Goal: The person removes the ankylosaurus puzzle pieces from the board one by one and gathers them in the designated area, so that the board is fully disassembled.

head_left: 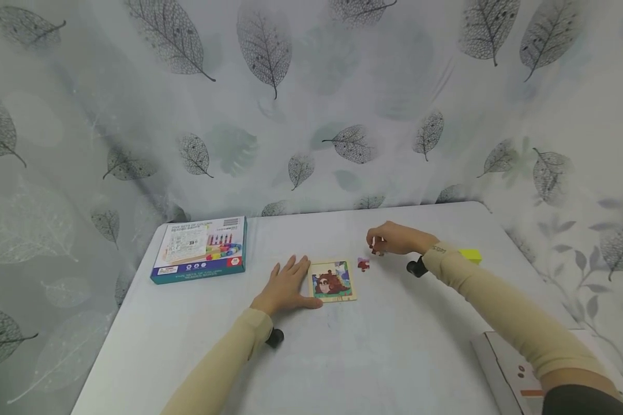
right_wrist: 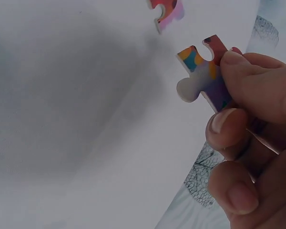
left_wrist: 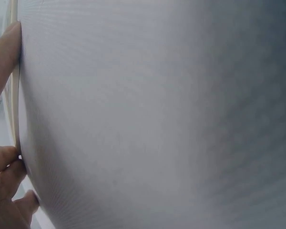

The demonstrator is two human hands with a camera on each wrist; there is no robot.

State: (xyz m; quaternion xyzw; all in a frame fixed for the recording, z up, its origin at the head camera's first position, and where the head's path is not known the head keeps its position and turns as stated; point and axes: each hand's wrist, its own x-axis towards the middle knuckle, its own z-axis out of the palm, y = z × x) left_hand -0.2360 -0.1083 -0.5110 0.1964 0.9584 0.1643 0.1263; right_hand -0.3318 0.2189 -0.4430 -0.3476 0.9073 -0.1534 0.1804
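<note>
Puzzle board (head_left: 342, 298) with a brown creature pictured on it, lying flat on the white table (head_left: 301, 369) directly against the left hand (head_left: 285, 285); from my remote post I read, left to right in the head view, a boxed set (head_left: 199, 249), the left hand, the board, a loose piece (head_left: 363, 265) just beside the board's right edge, and the right hand (head_left: 394, 237), which is apart from the board, beyond the loose piece. A yellow object (head_left: 470, 255) lies farther right, partly covered by the right sleeve (head_left: 493, 294). In the left wrist view I see mostly blurred pale surface, the board reduced to a thin edge at far left and the hand cut off by the frame; in the right wrist view the loose piece is cropped at the top, and a purple patch between the fingers is too covered for me to identify. The left hand is spread, its fingers extended along the board's left side and its thumb at the near left corner, touching without gripping; the right hand pinches a puzzle piece (right_wrist: 207, 81) between thumb and forefinger, the other fingers curled beneath, the piece's rounded tab and notch exposed
</note>
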